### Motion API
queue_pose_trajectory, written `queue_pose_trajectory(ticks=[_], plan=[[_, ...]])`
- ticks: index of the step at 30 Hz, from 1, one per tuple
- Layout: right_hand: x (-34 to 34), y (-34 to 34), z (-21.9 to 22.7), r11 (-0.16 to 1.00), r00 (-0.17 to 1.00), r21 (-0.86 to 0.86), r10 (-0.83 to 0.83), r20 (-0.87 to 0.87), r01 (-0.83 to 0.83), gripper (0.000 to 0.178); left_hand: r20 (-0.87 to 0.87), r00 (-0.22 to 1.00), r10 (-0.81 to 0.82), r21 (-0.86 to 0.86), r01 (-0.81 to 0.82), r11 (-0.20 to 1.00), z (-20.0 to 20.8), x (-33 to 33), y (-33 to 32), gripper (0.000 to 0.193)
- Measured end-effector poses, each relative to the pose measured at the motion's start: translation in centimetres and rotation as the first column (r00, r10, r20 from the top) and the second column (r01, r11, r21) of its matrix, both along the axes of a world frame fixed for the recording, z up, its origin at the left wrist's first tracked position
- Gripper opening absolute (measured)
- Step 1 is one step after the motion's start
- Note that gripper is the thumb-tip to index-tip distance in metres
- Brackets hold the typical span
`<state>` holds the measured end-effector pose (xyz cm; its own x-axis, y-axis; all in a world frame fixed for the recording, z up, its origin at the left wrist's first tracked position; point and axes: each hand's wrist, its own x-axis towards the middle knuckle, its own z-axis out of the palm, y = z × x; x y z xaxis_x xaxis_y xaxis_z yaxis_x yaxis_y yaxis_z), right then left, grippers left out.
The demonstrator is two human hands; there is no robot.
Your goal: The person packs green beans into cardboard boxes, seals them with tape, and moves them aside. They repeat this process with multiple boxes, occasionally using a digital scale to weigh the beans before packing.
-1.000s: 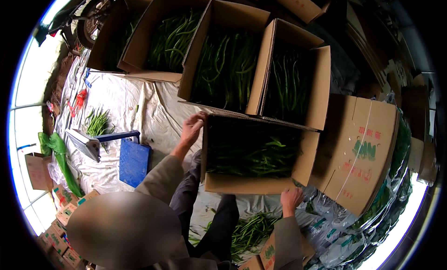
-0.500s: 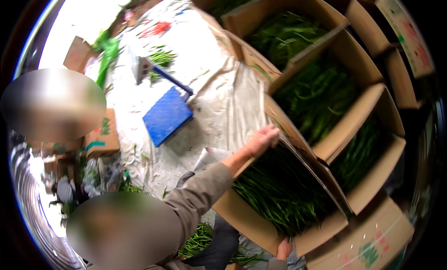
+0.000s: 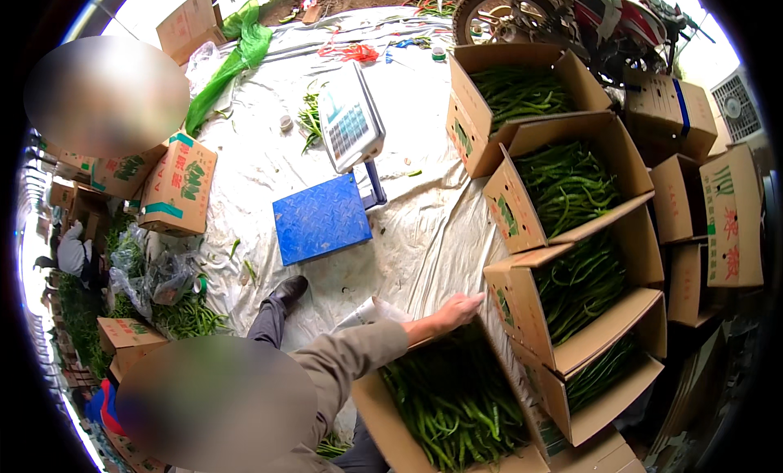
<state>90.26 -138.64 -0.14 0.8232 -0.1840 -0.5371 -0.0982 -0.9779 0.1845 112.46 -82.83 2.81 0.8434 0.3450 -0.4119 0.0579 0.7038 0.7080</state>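
Neither of my hands is in view. A co-worker in a grey-brown sleeve (image 3: 351,363) bends in from the lower left. This person's hand (image 3: 459,311) is at the far rim of an open cardboard box (image 3: 371,395); whether it grips the cardboard is unclear. Long green peppers (image 3: 457,400) fill that box. Beside it runs a row of open boxes (image 3: 522,298), also packed with long green peppers (image 3: 567,183). Farther off stands a platform scale with a blue plate (image 3: 322,220) and a tilted keypad display (image 3: 351,118).
A creased white sheet (image 3: 424,228) covers the ground. Taped cartons (image 3: 179,183) and loose peppers (image 3: 192,318) lie at the left, near a green plastic sheet (image 3: 232,65). A motorbike (image 3: 563,24) and more cartons (image 3: 677,192) stand beyond the row at the right.
The view has shifted, bringing the motorbike and more boxes in. The co-worker's box now sits apart from the row, with a strip of sheet between. Their lower hand has left view.
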Motion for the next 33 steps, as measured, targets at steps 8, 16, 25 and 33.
queue_pose_trajectory(ticks=[8, 16, 25, 33], plan=[[-3.0, 21.9, 11.6, 0.999, 0.987, -0.033, -0.041, -0.157, 0.036, 0.076, -0.298, 0.917, 0.266, 0.030, -0.269, 0.963, 0.0, -18.3, 13.1, 0.060], [-9.2, 39.5, 21.5, 0.980, 0.937, -0.096, -0.193, -0.292, 0.172, 0.075, -0.311, 0.862, 0.401, 0.084, -0.395, 0.915, 9.2, -32.5, 30.5, 0.062], [-17.2, 57.3, 23.6, 0.916, 0.855, 0.015, -0.369, -0.364, 0.402, 0.075, -0.217, 0.931, 0.293, 0.441, -0.174, 0.880, 17.4, -31.6, 47.8, 0.061], [-19.8, 69.5, 16.7, 0.816, 0.817, 0.195, -0.463, -0.345, 0.544, 0.070, -0.167, 0.973, 0.160, 0.634, -0.019, 0.773, 12.9, -25.6, 60.1, 0.067]])
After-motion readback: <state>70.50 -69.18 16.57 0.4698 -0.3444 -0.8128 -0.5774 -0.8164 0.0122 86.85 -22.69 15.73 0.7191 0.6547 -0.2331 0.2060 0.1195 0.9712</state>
